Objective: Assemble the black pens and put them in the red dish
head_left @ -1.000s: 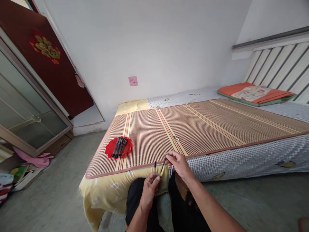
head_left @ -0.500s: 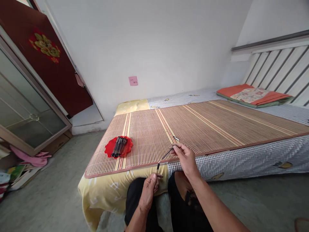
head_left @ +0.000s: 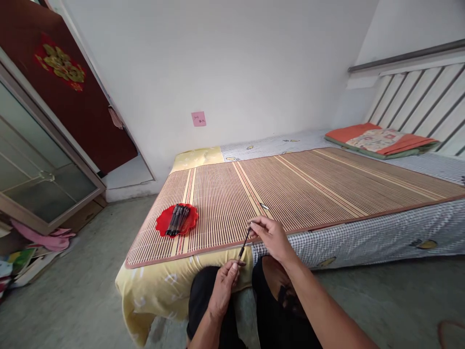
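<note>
My left hand (head_left: pixel 225 283) is closed around a dark pen barrel (head_left: pixel 240 253) that points up and away from me, low over the bed's front edge. Between the fingertips of my right hand (head_left: pixel 267 235) is the upper end of a thin dark pen refill (head_left: pixel 247 236). Its lower end meets the top of the barrel; how far inside it sits I cannot tell. A small silvery pen part (head_left: pixel 264 206) lies on the striped mat (head_left: pixel 218 203) just beyond my right hand. Several black pens (head_left: pixel 178 220) rest side by side on a red scalloped plate (head_left: pixel 160 224) to the left.
The mat covers a bed with a yellow cloth (head_left: pixel 156 286) and a checked sheet (head_left: pixel 363 240) hanging at the front. A folded orange quilt (head_left: pixel 385 139) lies at the far right. My knees touch or nearly touch the bed's edge. A glass-doored cabinet (head_left: pixel 43 160) stands left.
My right hand has moved slightly left, and the refill now stands steeper, in line with the barrel. My left hand has barely moved. The view has shifted a little.
</note>
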Motion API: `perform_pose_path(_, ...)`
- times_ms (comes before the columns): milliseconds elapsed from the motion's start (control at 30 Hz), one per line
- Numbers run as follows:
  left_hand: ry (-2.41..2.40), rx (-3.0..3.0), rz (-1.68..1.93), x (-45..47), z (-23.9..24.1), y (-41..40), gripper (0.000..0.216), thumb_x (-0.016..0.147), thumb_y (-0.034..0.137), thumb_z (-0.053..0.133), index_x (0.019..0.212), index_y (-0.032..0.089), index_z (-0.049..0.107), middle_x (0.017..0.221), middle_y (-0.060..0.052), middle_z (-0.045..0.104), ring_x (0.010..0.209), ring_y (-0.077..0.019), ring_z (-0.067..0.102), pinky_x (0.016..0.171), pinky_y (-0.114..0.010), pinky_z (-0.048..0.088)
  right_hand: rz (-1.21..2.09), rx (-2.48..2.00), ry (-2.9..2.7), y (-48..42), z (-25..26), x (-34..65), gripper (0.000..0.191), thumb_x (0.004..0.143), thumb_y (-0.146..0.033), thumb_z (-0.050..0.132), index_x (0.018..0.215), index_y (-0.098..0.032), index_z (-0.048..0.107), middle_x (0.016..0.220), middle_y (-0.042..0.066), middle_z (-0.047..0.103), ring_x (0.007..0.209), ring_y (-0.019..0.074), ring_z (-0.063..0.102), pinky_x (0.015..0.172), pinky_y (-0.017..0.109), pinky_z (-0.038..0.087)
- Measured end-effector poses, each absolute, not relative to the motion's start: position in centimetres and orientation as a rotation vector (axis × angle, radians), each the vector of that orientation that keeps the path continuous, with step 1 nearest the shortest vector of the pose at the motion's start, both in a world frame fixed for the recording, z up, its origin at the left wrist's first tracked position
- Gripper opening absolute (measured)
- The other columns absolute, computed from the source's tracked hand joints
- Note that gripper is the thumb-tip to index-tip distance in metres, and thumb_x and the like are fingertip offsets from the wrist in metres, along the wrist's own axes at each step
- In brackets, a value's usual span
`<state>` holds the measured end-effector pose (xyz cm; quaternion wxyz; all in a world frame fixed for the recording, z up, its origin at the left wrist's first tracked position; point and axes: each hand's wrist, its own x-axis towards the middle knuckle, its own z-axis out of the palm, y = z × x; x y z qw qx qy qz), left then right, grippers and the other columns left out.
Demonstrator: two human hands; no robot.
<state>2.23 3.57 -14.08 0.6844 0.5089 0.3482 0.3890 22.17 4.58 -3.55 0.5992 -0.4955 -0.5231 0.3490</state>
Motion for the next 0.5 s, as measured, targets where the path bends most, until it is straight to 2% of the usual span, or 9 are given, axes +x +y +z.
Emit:
perform_pose_path(67,0.771,1.083,0.879,2.2,-14.4,3.7,0.052,0.085,0.064,0.069,0.095,0.014,0.069,0.063,0.006,0.033,0.056,-0.0083,0.022,0.051,-0.024,0.014,0.927,-1.167,-1.284,4.6,-4.5,21.6,0.033,0.087,-0.048,0.067,0.098,-0.019,0.077,0.082,0.006,0.075,0.075,0.0209,0.072,0.069,0.031,0.058)
perform_pose_path(133,0.761,1.018,0.895,2.1,-14.7,3.8,0.048,0.084,0.061,0.071,0.095,0.014,0.068,0.064,0.006,0.034,0.055,-0.0078,0.022,0.050,-0.023,0.015,0.967,-1.240,-1.398,4.9,-5.5,21.5,0.035,0.090,-0.047,0.065,0.107,-0.019,0.078,0.093,0.009,0.078,0.088,0.0242,0.075,0.076,0.033,0.059)
perform_pose_path(233,0.750,0.952,0.902,2.1,-14.8,4.1,0.047,0.083,0.060,0.073,0.094,0.015,0.066,0.063,0.007,0.035,0.053,-0.0066,0.020,0.049,-0.023,0.015,0.702,-1.562,-1.528,6.7,-6.6,23.1,0.036,0.098,-0.040,0.056,0.122,-0.020,0.073,0.114,0.011,0.077,0.105,0.0239,0.073,0.087,0.032,0.057)
perform_pose_path(333,0.742,0.918,0.905,2.3,-14.6,4.3,0.048,0.081,0.060,0.075,0.093,0.015,0.065,0.063,0.007,0.037,0.051,-0.0057,0.021,0.048,-0.022,0.015,0.437,-1.853,-1.479,10.2,-6.7,26.3,0.037,0.100,-0.025,0.050,0.129,-0.014,0.069,0.132,0.017,0.069,0.120,0.0259,0.065,0.100,0.035,0.050)
perform_pose_path(400,0.737,0.907,0.913,2.4,-14.4,4.4,0.046,0.081,0.058,0.075,0.093,0.015,0.065,0.063,0.007,0.040,0.050,-0.0053,0.023,0.048,-0.022,0.016,0.328,-2.002,-1.451,12.9,-6.7,28.3,0.035,0.096,-0.018,0.052,0.126,-0.010,0.069,0.132,0.022,0.066,0.127,0.0293,0.059,0.105,0.037,0.044)
perform_pose_path(500,0.737,0.894,0.923,2.6,-14.3,4.6,0.045,0.080,0.056,0.077,0.094,0.014,0.067,0.063,0.006,0.042,0.051,-0.0055,0.028,0.049,-0.022,0.018,0.250,-2.191,-1.483,16.3,-6.9,29.9,0.025,0.093,-0.016,0.061,0.114,-0.007,0.072,0.123,0.024,0.069,0.121,0.0292,0.061,0.102,0.037,0.044)
